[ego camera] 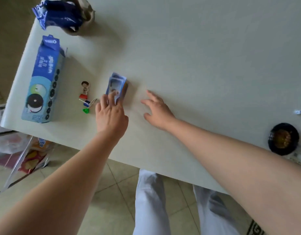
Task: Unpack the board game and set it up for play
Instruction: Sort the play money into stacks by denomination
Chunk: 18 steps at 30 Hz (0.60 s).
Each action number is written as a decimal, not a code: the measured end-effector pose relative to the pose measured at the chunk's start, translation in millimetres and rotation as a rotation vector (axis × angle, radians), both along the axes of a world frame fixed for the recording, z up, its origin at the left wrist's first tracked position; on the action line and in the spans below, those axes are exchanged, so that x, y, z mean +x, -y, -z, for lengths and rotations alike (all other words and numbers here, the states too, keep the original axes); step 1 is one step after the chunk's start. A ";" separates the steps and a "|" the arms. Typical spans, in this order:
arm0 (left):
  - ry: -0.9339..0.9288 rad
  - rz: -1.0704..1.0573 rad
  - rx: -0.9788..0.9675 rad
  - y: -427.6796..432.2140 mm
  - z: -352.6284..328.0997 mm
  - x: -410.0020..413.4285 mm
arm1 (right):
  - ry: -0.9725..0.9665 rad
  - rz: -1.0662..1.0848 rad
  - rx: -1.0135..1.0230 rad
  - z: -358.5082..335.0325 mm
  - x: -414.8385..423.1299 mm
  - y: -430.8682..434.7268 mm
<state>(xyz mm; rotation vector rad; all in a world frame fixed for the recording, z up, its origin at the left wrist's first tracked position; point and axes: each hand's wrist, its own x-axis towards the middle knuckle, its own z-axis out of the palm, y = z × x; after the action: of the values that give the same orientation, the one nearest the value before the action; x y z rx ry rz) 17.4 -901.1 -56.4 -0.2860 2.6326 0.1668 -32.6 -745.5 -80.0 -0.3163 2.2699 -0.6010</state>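
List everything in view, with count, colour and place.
table: one, white, under everything
biscuit box: one, blue, left edge
wrapper: one, blue, far-left corner
card stack: one, blue, centre
figure pawn: one, red-based, left of cards
plastic stands: two, blue and green, beside pawn
bowl: one, black, right edge
snack bags: several, mixed, floor at left
left hand: one, holding card stack
right hand: one, open, right of cards

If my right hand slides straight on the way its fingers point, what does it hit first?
Probably the card stack, though the right hand might narrowly miss its far corner; depth is unclear.
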 end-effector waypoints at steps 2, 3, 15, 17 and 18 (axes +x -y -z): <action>-0.027 0.013 -0.035 -14.8 -7.1 -5.1 | 0.083 0.019 -0.091 -9.6 4.7 -26.8; -0.054 0.023 -0.031 -23.5 -10.7 -6.8 | 0.103 0.078 -0.133 -14.3 6.8 -39.5; 0.018 0.395 0.404 -352.8 -34.7 0.7 | -0.096 0.746 -0.237 -54.9 61.6 -353.1; 0.014 0.456 0.451 -415.8 -37.5 8.7 | -0.157 0.813 -0.232 -59.0 72.6 -411.7; 0.012 0.494 0.467 -452.1 -38.1 13.5 | -0.205 0.843 -0.220 -61.6 79.8 -446.1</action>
<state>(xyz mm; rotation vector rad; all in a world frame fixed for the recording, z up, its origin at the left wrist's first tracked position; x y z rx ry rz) 30.8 -448.9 -18.2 0.5110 2.4703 0.5890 47.2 -299.3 -18.4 0.5393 2.4885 -1.2916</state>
